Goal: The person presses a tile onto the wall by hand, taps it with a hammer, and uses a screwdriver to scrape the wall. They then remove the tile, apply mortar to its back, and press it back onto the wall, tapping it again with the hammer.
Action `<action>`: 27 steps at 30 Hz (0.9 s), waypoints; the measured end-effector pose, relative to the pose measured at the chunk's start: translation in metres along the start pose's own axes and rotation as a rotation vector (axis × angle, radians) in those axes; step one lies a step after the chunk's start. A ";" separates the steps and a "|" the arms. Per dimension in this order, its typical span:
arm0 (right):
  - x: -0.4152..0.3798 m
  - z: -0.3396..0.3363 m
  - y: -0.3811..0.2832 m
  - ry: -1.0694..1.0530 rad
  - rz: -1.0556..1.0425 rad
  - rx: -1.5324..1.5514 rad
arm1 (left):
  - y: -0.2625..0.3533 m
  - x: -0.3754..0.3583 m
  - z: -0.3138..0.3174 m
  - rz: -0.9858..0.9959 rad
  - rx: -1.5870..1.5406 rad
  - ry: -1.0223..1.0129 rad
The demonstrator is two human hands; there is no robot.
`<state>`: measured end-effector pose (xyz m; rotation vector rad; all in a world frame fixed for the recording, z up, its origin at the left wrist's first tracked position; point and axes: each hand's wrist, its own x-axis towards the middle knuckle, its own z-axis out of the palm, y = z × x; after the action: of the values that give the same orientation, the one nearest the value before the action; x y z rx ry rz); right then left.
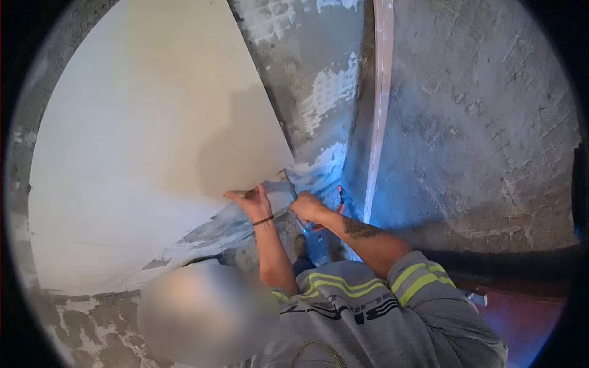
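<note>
My left hand (250,200) is raised at the lower edge of a large pale panel (141,135), palm turned up and fingers spread, with nothing held. A dark band circles that wrist. Just to its right, my right hand (307,207) is closed around the handle of a hammer-like tool (291,184). The tool's head points up toward the panel's lower right corner. Whether either hand touches the panel is hard to tell.
A rough grey wall (466,135) is on the right. A long pinkish strip (381,92) runs down near the corner, beside white-smeared plaster (328,92). An orange-and-black object (341,197) lies past my right hand. A blurred round patch hides the lower left.
</note>
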<state>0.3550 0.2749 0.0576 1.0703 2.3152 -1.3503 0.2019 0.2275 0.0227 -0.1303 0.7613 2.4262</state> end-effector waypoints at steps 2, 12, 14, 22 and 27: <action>0.018 0.014 0.019 0.178 0.143 0.242 | 0.000 -0.001 0.007 -0.013 -0.009 0.018; 0.022 0.040 0.037 0.240 0.037 0.445 | 0.000 0.007 -0.018 -0.008 0.048 -0.058; 0.061 0.058 0.076 0.320 -0.347 -0.115 | 0.000 0.009 -0.021 -0.011 0.029 -0.051; 0.063 0.026 0.119 -0.348 -0.221 -0.191 | -0.002 0.015 -0.032 -0.063 0.027 -0.026; 0.098 0.134 0.328 -0.322 -0.410 -0.705 | 0.002 0.017 -0.028 -0.051 0.050 -0.129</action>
<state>0.4986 0.3074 -0.2794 0.1590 2.5081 -0.6226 0.1845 0.2196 -0.0039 0.0264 0.7501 2.3395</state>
